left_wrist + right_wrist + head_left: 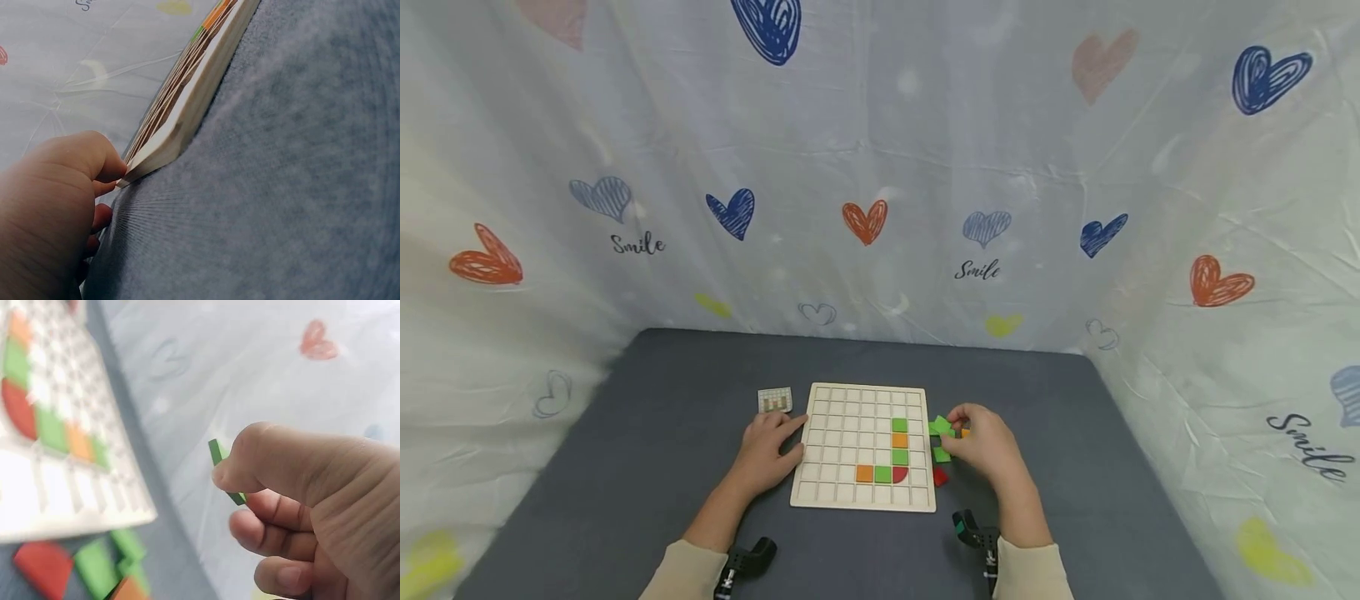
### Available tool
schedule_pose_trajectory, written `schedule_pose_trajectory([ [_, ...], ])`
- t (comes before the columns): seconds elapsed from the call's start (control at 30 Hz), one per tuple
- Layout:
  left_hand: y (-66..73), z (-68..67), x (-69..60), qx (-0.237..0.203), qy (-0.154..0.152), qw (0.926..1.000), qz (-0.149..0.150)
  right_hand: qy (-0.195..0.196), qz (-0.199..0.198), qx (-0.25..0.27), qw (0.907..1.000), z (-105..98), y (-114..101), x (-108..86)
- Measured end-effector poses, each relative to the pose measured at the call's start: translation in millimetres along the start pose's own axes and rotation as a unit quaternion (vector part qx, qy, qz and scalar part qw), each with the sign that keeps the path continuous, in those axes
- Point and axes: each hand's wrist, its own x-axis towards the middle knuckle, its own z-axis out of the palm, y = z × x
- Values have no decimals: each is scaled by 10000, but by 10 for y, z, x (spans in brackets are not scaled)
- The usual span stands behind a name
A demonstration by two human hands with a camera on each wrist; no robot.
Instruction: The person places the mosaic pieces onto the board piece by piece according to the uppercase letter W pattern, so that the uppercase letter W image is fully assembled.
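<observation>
A square wooden grid board (842, 433) lies on the dark table. Its lower right part holds a run of green, orange and red tiles, among them a rounded red tile (899, 475). My left hand (766, 457) lies at the board's left edge, with thumb and forefinger touching it. Between thumb and fingers my right hand (987, 443) pinches a green tile (215, 452), held above the table just right of the board. Below it lie loose green tiles (97, 569), a red tile (44, 567) and an orange one (130, 590).
A small card with a grid pattern (774, 400) lies beyond the left hand, beside the board's upper left corner. Behind the table hangs a pale curtain (917, 283) printed with hearts. A black wrist camera (976, 532) sits on the right forearm.
</observation>
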Motion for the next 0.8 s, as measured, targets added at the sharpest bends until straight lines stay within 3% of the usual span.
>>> schedule_pose_trajectory([
  [0.17,5,-9,10,28,-26,10000,14,-186,-132,553,9982,-51,-216,3],
  [0.33,15,-13,12,83,-53,9999,-46,-365,-388,856,9949,52,-369,-9],
  [0.6,35,-31,-6,161,-92,9998,-118,-593,-1070,309,9920,393,-520,-41],
  [0.8,27,-31,-1,164,-13,9998,-64,-902,-1178,22,9889,653,-585,-28],
])
